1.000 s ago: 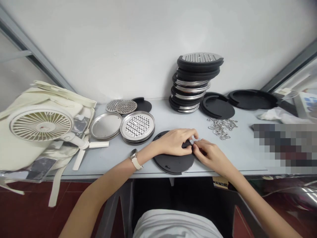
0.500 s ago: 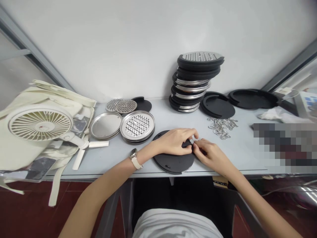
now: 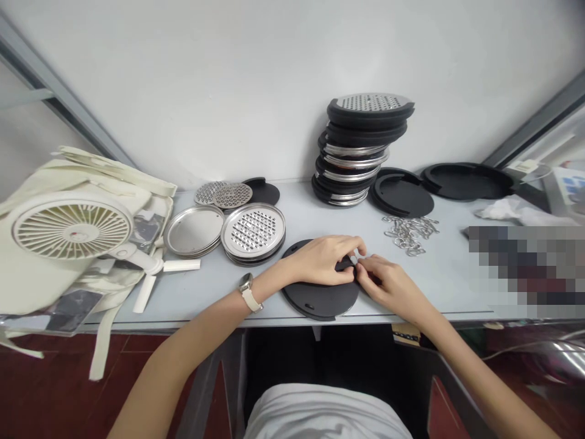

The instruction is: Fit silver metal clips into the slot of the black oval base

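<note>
A round black plate (image 3: 320, 299) with small slots lies flat at the table's front edge. Across its top rests my left hand (image 3: 323, 259), thumb and fingers closed around a raised black part at the plate's right side. My right hand (image 3: 388, 283) meets it there, fingertips pinched together at the plate's right edge. A small pale or shiny bit shows between the two hands, too small to name. Behind my right hand lies a pile of thin metal wire clips (image 3: 410, 233).
Left of the plate are stacked metal grater discs (image 3: 256, 231) and plain metal discs (image 3: 194, 230). A tall stack of black plates and graters (image 3: 351, 146) leans at the back. More black plates (image 3: 402, 194) stand beside it. A white fan (image 3: 75, 231) lies on a cream bag (image 3: 50, 183).
Hardly anything differs. Both hands stay at the plate's right edge in nearly the same grip, and the camera view shifts very slightly.
</note>
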A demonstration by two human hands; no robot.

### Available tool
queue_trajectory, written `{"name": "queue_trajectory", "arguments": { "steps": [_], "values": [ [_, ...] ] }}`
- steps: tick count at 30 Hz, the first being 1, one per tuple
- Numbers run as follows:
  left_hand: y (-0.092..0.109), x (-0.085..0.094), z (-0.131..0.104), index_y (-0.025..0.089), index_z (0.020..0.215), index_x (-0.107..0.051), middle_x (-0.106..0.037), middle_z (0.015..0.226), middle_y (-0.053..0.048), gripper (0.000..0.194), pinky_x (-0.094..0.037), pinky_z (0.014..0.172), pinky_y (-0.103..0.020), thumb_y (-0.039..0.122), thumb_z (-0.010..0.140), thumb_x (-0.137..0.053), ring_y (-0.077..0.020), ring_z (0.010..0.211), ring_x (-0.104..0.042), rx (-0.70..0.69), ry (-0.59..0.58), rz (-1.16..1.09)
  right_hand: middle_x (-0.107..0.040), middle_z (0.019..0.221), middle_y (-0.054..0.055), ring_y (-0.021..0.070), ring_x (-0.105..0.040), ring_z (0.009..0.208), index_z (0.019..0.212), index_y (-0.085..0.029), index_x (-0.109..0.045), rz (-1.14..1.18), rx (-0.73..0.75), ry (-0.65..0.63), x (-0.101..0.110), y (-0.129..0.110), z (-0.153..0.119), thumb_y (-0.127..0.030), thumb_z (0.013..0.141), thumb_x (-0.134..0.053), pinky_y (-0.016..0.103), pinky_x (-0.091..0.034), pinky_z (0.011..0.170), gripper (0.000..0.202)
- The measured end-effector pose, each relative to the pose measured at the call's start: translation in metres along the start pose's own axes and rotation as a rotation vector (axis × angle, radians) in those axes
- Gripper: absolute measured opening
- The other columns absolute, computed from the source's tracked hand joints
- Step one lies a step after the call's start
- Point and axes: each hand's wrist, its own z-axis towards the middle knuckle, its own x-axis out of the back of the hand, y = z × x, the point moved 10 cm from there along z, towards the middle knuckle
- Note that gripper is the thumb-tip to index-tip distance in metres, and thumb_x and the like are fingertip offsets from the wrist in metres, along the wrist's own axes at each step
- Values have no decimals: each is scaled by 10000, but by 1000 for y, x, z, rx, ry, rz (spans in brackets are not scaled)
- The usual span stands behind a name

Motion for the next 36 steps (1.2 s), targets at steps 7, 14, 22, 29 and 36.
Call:
{"name": "queue_trajectory", "arguments": {
  "steps": [7,14,22,29,36],
  "values": [
    [-2,-1,0,203,1051,-492,-613,953,-25,318,-452,777,-271,139,746,-555,-157,851,-584,27,-9,8,-558,606,34,190,-559,625,683,-205,-541,2,-3,8,1,0,0,-258,925,-392,288,-412,571,289],
    [-2,0,0,204,1034,-498,-607,917,-21,298,-445,820,-277,124,752,-553,-163,878,-584,11,1,20,-549,597,36,196,-548,631,654,-209,-512,14,-4,1,0,1,0,-267,928,-383,298,-417,602,309],
    [-2,1,0,192,1020,-477,-594,948,-25,284,-460,781,-262,120,755,-546,-146,847,-573,-11,27,-21,-569,616,39,197,-555,637,677,-209,-520,24,-2,3,0,2,-1,-264,936,-378,298,-414,602,301],
    [1,0,0,180,1020,-482,-578,1046,-61,281,-475,706,-254,124,752,-542,-134,799,-557,-10,11,-79,-571,627,39,193,-549,639,691,-201,-534,32,9,6,-1,2,-1,-265,949,-373,299,-411,615,311],
    [0,-1,0,192,1023,-483,-595,1030,-45,283,-475,713,-242,132,755,-553,-142,829,-585,6,4,-83,-543,616,35,189,-533,641,669,-195,-520,30,-9,-14,-3,4,-1,-255,937,-382,299,-403,624,307]
  ]
}}
